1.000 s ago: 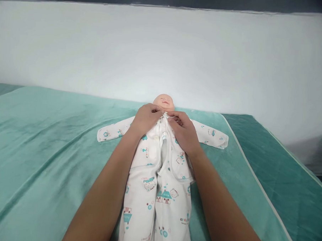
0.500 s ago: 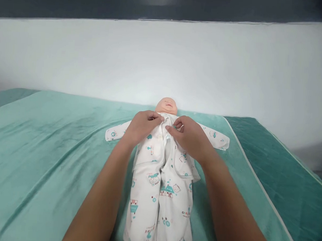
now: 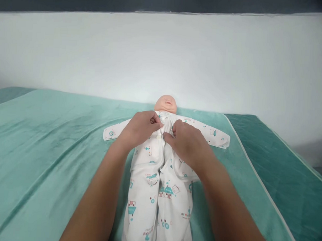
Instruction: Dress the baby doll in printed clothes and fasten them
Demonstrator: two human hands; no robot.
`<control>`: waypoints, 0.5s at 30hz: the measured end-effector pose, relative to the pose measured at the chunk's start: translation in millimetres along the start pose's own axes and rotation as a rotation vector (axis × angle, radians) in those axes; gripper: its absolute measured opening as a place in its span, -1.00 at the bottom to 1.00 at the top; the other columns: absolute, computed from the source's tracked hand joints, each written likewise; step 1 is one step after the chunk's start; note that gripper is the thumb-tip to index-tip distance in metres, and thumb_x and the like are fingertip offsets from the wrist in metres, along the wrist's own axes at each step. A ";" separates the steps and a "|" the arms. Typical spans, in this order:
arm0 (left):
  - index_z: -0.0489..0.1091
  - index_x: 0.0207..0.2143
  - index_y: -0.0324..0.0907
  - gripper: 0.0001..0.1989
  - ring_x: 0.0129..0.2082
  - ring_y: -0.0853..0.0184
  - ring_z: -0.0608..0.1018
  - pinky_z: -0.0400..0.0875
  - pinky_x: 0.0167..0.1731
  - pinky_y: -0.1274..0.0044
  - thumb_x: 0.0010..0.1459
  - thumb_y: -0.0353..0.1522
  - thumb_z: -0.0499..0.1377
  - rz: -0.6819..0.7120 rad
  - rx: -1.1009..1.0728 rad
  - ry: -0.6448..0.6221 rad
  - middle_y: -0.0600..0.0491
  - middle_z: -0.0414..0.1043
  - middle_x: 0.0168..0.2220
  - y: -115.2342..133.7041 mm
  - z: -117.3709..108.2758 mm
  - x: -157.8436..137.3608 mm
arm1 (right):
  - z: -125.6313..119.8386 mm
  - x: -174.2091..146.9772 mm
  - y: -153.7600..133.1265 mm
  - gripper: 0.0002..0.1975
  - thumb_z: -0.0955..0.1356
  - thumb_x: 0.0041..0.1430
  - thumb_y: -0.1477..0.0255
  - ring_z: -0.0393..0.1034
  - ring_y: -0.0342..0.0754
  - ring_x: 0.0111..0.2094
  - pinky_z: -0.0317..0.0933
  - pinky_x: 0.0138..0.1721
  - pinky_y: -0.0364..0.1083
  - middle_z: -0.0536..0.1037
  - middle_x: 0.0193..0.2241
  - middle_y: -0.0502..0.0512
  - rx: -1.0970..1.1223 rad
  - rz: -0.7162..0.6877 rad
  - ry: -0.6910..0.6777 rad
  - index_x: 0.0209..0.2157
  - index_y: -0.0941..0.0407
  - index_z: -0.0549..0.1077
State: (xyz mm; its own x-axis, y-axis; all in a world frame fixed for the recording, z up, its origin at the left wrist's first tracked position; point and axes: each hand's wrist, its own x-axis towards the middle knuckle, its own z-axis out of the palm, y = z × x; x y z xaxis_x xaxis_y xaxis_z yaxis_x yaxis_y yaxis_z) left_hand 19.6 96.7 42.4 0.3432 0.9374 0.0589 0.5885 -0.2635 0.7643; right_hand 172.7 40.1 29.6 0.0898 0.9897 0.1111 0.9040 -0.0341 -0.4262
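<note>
A baby doll (image 3: 166,104) lies on its back, dressed in a white printed baby shirt (image 3: 149,148) and matching printed pants (image 3: 143,201). My left hand (image 3: 144,126) pinches the shirt's front edge on the left side of the chest. Opposite it, my right hand (image 3: 188,141) has its thumb and fingers closed on the other front edge. The top of the shirt front meets below the doll's chin, while lower down the two sides lie apart. A small pale button or snap shows just below my left fingertips.
A light green blanket (image 3: 56,130) with a few creases lies under the doll. Darker green fabric (image 3: 287,168) shows beyond its pale edge on the right. A white wall (image 3: 163,56) rises right behind the doll's head.
Both hands have moved slightly down the shirt front from near the collar, uncovering more of the upper chest. My view has tilted a little downward.
</note>
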 end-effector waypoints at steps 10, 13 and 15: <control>0.44 -0.45 -0.19 -0.81 -0.51 0.44 0.40 0.26 -0.47 0.55 0.03 -0.25 0.30 -0.003 -0.400 -0.127 0.06 0.42 -0.51 3.0 12.9 2.0 | 3.5 7.7 13.1 -0.70 0.28 0.10 0.45 0.05 -0.10 -0.59 -0.09 -0.53 -0.06 0.26 -0.64 0.02 0.083 -0.033 0.053 -0.60 0.04 0.07; 0.45 -0.45 -0.19 -0.78 -0.54 0.44 0.41 0.28 -0.48 0.54 -0.01 -0.23 0.34 -0.026 -0.433 -0.135 0.05 0.43 -0.53 2.1 13.1 3.5 | -2.2 11.7 20.9 -0.69 0.28 0.03 0.46 -0.06 -0.16 -0.63 -0.14 -0.60 -0.08 0.19 -0.68 -0.03 0.254 -0.008 -0.028 -0.65 0.06 0.02; 0.45 -0.47 -0.19 -0.76 -0.54 0.45 0.42 0.30 -0.47 0.53 -0.03 -0.22 0.36 -0.033 -0.451 -0.141 0.05 0.44 -0.53 1.8 11.5 4.0 | -5.8 14.5 27.7 -0.72 0.27 -0.03 0.49 -0.04 -0.18 -0.64 -0.15 -0.63 -0.10 0.20 -0.68 -0.04 0.384 -0.006 -0.095 -0.67 0.07 0.06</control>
State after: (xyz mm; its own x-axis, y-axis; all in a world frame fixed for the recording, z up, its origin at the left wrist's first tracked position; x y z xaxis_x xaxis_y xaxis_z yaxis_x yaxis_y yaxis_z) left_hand 30.5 97.4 36.6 0.4444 0.8952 -0.0337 0.2349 -0.0802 0.9687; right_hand 201.4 52.7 24.6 0.0297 0.9988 0.0384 0.6808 0.0079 -0.7324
